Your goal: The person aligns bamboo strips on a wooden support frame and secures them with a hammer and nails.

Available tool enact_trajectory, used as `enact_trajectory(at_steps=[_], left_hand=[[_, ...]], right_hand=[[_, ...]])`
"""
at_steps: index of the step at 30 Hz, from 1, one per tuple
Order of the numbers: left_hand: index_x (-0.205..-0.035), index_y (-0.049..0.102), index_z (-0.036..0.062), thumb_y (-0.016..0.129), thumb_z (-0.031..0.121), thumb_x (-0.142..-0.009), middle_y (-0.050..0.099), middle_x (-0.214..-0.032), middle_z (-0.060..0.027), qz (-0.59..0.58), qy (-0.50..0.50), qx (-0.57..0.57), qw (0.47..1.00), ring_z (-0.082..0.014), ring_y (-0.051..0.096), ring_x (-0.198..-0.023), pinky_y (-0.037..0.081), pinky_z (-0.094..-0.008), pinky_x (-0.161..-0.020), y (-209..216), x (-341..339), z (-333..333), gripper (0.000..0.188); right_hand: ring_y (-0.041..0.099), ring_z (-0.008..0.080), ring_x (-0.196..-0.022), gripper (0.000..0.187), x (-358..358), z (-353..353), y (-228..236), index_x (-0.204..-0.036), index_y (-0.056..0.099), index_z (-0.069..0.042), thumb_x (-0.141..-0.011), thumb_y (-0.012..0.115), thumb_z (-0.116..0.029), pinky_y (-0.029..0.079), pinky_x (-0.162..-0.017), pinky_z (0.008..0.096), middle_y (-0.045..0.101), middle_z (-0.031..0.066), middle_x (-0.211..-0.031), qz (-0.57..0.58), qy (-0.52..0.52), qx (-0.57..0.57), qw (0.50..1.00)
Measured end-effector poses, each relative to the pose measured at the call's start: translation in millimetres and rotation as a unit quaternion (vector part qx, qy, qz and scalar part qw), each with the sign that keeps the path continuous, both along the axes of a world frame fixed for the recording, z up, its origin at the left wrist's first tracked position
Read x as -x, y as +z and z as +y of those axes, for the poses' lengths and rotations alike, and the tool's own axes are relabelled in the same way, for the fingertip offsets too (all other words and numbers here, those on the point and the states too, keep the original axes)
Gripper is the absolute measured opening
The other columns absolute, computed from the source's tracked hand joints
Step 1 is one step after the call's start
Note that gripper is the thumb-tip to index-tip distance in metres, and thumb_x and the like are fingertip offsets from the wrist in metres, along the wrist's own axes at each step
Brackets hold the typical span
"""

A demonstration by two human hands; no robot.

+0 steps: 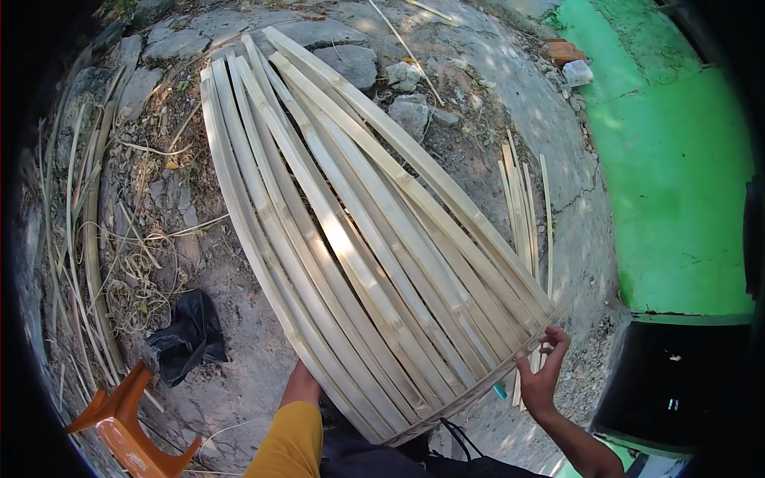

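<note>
A panel of long pale bamboo slats (343, 239) lies across my front, its slats spreading from the woven near edge (470, 396) to loose far ends. My left hand (301, 387) reaches under the panel's left side; its fingers are hidden beneath the slats. At the near right corner, my right hand (542, 368) has its fingers bent in and its thumb by the woven edge. Whatever lies between those fingertips is too small to make out. A small teal object (500, 391) shows just below the near edge, close to my right hand.
Left are a crumpled black plastic bag (190, 338), an orange plastic stool (131, 430), tangled strips (131, 279) and long poles (96, 223). Loose slats (522, 207) lie right, beside a bright green surface (677, 191). Rocks (410, 115) sit beyond the panel.
</note>
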State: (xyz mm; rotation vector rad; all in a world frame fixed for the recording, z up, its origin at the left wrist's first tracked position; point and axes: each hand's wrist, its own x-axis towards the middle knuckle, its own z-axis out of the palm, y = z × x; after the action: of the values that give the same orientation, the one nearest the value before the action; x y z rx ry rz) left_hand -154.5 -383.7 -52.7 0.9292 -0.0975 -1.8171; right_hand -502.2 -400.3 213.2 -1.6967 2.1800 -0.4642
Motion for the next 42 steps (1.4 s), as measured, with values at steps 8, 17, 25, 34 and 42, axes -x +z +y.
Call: enact_trajectory(at_steps=[8,17,25,34,42], left_hand=[[-0.156,0.044,0.0101,0.052,0.039,-0.108,0.058,-0.147,-0.0165,-0.027,0.003,0.020,0.999,-0.0313,0.059,-0.130,0.055,-0.0509,-0.103,15.3,-7.3,0.3,0.057],[-0.156,0.044,0.0100,0.053,0.038,-0.108,0.059,-0.147,-0.0159,-0.066,0.005,0.033,0.997,-0.0306,0.059,-0.130,0.055,-0.0498,-0.104,39.2,-18.4,16.3,0.056],[-0.155,0.045,0.0099,0.053,0.037,-0.108,0.059,-0.146,-0.0155,-0.150,0.027,0.044,0.987,-0.0301,0.059,-0.130,0.055,-0.0489,-0.104,80.3,-55.0,30.3,0.055],[-0.151,0.049,0.0051,0.059,0.019,-0.105,0.061,-0.144,-0.0141,-0.352,0.075,0.054,0.931,-0.0256,0.060,-0.128,0.052,-0.0403,-0.105,163.4,-130.8,39.2,0.049],[-0.148,0.050,0.0035,0.060,0.020,-0.104,0.060,-0.143,-0.0107,-0.402,0.161,0.067,0.899,-0.0237,0.059,-0.126,0.049,-0.0359,-0.106,202.4,-162.2,31.5,0.048]], right_hand=[[0.064,0.0230,-0.108,0.041,-11.0,89.4,-56.4,-0.132,0.043,0.004,-0.109,0.057,-0.028,0.067,-0.078,0.0398,0.058,0.0162,-0.123,-0.344,-0.188,-0.295,0.872],[0.068,0.0290,-0.108,0.042,-3.9,91.1,-51.4,-0.123,0.042,0.006,-0.109,0.057,-0.031,0.069,-0.078,0.0435,0.059,0.0197,-0.121,-0.418,-0.168,-0.338,0.826],[0.069,0.0315,-0.111,0.043,-11.9,87.0,-67.6,-0.126,0.041,0.008,-0.109,0.057,-0.028,0.068,-0.080,0.0443,0.061,0.0236,-0.125,-0.478,-0.096,-0.260,0.833],[0.071,0.0259,-0.104,0.044,-102.6,-6.0,-120.0,-0.136,0.043,0.000,-0.106,0.064,-0.025,0.068,-0.077,0.0402,0.063,0.0185,-0.126,-0.555,-0.021,-0.212,0.804],[0.072,0.0213,-0.072,0.053,-198.6,-92.0,-181.8,-0.128,0.046,-0.002,-0.095,0.079,-0.028,0.064,-0.051,0.0361,0.066,0.0155,-0.099,-0.499,-0.005,-0.153,0.853]])
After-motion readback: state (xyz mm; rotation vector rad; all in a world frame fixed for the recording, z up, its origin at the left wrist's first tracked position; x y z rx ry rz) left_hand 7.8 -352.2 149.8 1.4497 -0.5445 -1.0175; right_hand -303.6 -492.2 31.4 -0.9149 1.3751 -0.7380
